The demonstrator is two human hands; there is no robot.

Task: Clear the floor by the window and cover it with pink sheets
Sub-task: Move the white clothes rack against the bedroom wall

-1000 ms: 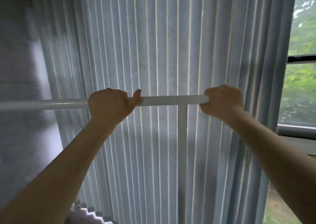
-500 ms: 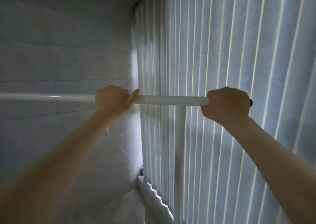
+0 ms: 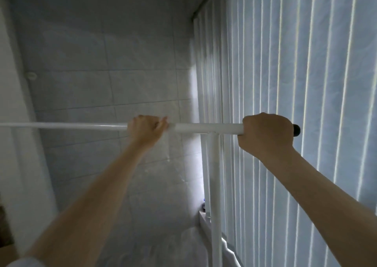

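Both our left hand [image 3: 145, 131] and right hand [image 3: 267, 133] clench the horizontal white metal rail [image 3: 208, 128]; its left end runs off frame, blurred.

- Dim, grey room — light enters only as thin bright slits between the vertical blinds [image 3: 295, 83] at right.
- Soft glow spills onto the tiled wall [image 3: 122, 83].
- Left forearm [image 3: 85, 201] motion-blurred; straight lines bow at the edges.

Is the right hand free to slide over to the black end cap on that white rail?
Probably yes. The right hand grips the white rail right beside the black end cap, and nothing lies between them; only the vertical blinds hang behind.
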